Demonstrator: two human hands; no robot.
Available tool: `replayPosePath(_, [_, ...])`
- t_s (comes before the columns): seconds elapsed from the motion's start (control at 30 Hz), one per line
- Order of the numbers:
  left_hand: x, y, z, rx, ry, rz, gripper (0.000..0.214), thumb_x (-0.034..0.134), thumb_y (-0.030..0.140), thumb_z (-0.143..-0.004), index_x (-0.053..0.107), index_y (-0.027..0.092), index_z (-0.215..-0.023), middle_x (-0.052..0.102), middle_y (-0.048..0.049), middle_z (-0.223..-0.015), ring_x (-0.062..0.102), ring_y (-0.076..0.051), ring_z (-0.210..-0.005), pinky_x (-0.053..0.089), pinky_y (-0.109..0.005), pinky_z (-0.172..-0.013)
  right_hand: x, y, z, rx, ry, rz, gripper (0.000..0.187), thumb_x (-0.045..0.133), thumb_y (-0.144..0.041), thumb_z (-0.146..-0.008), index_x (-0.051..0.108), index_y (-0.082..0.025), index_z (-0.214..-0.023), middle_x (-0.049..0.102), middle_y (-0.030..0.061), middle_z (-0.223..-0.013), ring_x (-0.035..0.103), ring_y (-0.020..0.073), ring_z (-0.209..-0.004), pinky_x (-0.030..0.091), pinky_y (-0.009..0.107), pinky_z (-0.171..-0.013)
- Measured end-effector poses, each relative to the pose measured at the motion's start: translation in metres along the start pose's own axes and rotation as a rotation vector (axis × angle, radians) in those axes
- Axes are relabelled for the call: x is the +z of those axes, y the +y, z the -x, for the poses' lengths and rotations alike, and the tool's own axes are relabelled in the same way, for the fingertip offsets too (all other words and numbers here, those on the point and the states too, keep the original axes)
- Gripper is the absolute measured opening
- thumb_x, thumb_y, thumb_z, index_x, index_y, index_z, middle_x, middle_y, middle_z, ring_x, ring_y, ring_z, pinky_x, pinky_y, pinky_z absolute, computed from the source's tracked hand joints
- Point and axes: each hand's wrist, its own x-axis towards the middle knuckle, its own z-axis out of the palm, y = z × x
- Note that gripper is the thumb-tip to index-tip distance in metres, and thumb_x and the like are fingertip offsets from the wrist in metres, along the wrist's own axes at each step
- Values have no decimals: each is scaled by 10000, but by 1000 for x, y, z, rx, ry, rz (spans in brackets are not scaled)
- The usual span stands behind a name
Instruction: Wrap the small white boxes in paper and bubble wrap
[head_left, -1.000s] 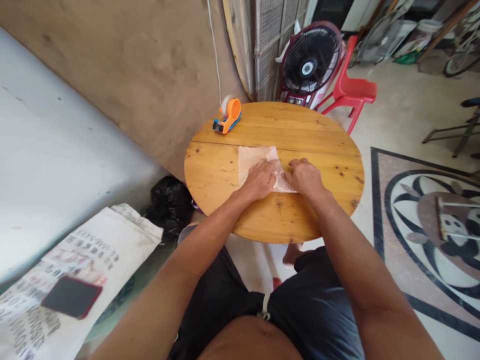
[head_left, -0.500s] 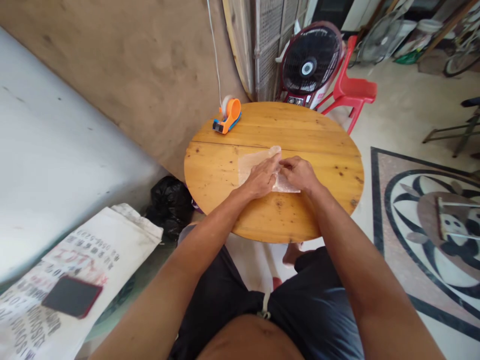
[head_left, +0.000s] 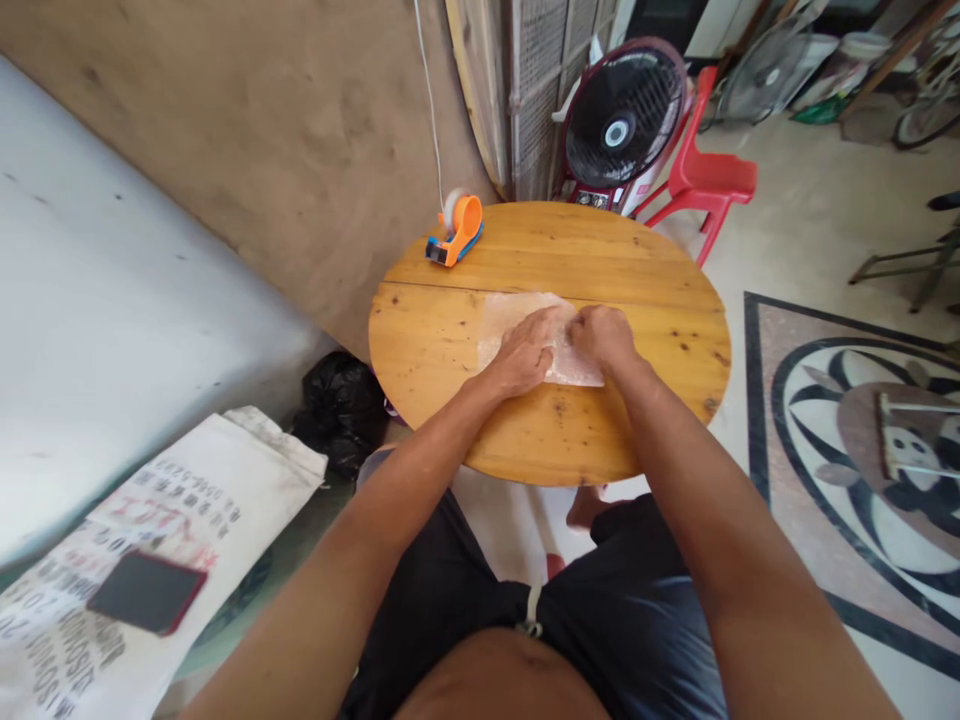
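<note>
A translucent piece of bubble wrap lies flat on the round wooden table. My left hand rests on its middle with the fingers stretched out, pressing it to the wood. At the wrap's right edge is my right hand, its fingers curled and closed on the film there. Part of the wrap is hidden under both hands. Toward the back left of the table stands an orange and blue tape dispenser with a roll of clear tape in it.
Behind the table are a dark red fan and a red plastic chair. A phone lies on a printed white sack at the left. Next to that is a black plastic bag.
The wrap's upper edge, folded up between my hands before, now lies flatter. My right hand has shifted slightly right and its fingers have curled in more. My left hand has barely moved.
</note>
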Motion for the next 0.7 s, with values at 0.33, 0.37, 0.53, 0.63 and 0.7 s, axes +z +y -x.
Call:
replayPosePath(0.33, [-7, 13, -1, 157, -10, -169, 243, 439, 115, -869, 664, 184, -930, 671, -114, -1082, 572, -243, -1070, 462, -414, -1001, -3, -3, -11, 106, -5, -26, 390, 521, -307, -953, 765, -33, -1085, 746, 266, -1125, 695, 331, -1105, 516, 377, -938])
replayPosePath(0.37, [-8, 12, 0, 164, -24, -172, 251, 435, 108, -867, 663, 183, -942, 677, -111, -1072, 575, -240, -1057, 463, -409, -997, -3, -3, -10, 118, -2, -40, 410, 512, -328, -964, 762, -29, -1089, 746, 269, -1125, 696, 329, -1104, 516, 373, -931])
replayPosePath(0.53, [-8, 12, 2, 138, -52, -185, 268, 435, 119, -869, 665, 177, -993, 692, -111, -1092, 591, -241, -1062, 465, -414, -1020, 0, 12, 0, 77, -28, -133, 473, 491, -451, -980, 785, -81, -966, 770, 222, -969, 717, 297, -983, 515, 337, -821])
replayPosePath(0.63, [-8, 15, 4, 85, -63, -175, 285, 422, 142, -897, 670, 181, -1031, 686, -112, -1140, 606, -240, -1111, 481, -407, -1016, 2, 24, 10, 80, -55, -240, 364, 560, -410, -924, 783, -124, -898, 750, 132, -786, 716, 256, -836, 488, 300, -708])
replayPosePath(0.7, [-8, 15, 5, 61, -73, -165, 303, 408, 148, -914, 669, 181, -1066, 685, -111, -1186, 610, -239, -1154, 488, -406, -1025, 3, 28, 16, 72, -80, -253, 280, 615, -372, -872, 780, -146, -898, 739, 91, -764, 705, 231, -793, 466, 281, -674])
